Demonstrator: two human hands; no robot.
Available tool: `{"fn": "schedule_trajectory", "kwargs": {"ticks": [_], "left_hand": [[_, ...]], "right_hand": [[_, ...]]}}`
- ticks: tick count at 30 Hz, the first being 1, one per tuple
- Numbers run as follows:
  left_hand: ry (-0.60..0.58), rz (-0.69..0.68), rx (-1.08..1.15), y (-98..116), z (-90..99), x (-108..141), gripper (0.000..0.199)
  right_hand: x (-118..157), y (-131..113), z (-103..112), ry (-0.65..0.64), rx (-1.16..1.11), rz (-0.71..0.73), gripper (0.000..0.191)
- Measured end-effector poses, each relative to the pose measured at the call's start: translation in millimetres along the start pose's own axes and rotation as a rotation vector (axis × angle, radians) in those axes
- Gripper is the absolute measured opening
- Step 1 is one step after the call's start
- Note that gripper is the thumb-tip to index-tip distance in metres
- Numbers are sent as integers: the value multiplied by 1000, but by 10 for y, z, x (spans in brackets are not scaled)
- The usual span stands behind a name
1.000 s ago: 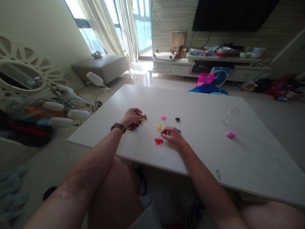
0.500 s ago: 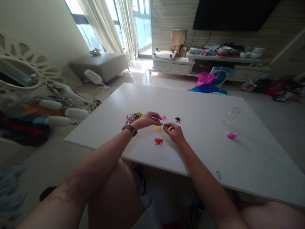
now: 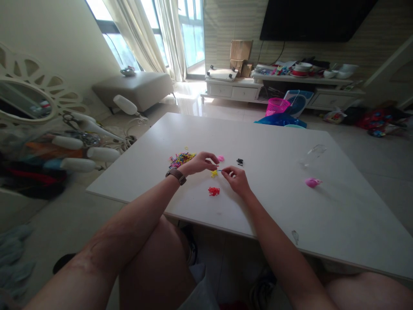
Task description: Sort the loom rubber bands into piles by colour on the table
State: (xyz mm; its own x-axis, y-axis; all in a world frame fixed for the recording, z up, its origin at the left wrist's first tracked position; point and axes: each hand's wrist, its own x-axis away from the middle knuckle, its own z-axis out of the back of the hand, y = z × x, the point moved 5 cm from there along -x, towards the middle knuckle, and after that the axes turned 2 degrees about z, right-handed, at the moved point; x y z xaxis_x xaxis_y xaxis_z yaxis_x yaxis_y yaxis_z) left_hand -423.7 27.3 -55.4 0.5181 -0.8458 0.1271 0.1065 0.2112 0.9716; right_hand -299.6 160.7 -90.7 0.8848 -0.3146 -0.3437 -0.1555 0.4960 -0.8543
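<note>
Above the middle of the white table [image 3: 258, 142], my two hands meet almost fingertip to fingertip. My right hand [image 3: 236, 177] pinches a thin blue band [image 3: 219, 170] that points toward the other hand. My left hand [image 3: 204, 162], with a watch on its wrist, has its fingers curled at the band's far end; what sits between them is too small to make out. Just below lies a yellow pile of bands [image 3: 214, 174], and nearer me a red pile [image 3: 214, 191]. A mixed-colour heap [image 3: 181, 160] is left of my left hand. Beyond are pink bands [image 3: 220, 158] and black bands [image 3: 240, 162].
On the table's right side are a clear plastic container [image 3: 314, 155] and a pink object [image 3: 312, 182]. A small clear piece [image 3: 295, 236] lies close to the front edge. Past the table's far edge stands a pink basket [image 3: 276, 107].
The blue band now shows as a thin line from my right fingertips; before, it was a small dark and blue spot between both hands. The hands have barely moved.
</note>
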Motion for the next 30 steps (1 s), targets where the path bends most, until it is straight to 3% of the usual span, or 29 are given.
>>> {"fn": "schedule_trajectory", "kwargs": {"ticks": [12, 30], "left_hand": [[-17, -58, -124, -36, 0, -54, 19], [-10, -6, -237, -42, -30, -40, 34]], "right_hand": [[-12, 35, 41, 60, 45, -9, 24], [-17, 40, 55, 80, 95, -14, 24]]}}
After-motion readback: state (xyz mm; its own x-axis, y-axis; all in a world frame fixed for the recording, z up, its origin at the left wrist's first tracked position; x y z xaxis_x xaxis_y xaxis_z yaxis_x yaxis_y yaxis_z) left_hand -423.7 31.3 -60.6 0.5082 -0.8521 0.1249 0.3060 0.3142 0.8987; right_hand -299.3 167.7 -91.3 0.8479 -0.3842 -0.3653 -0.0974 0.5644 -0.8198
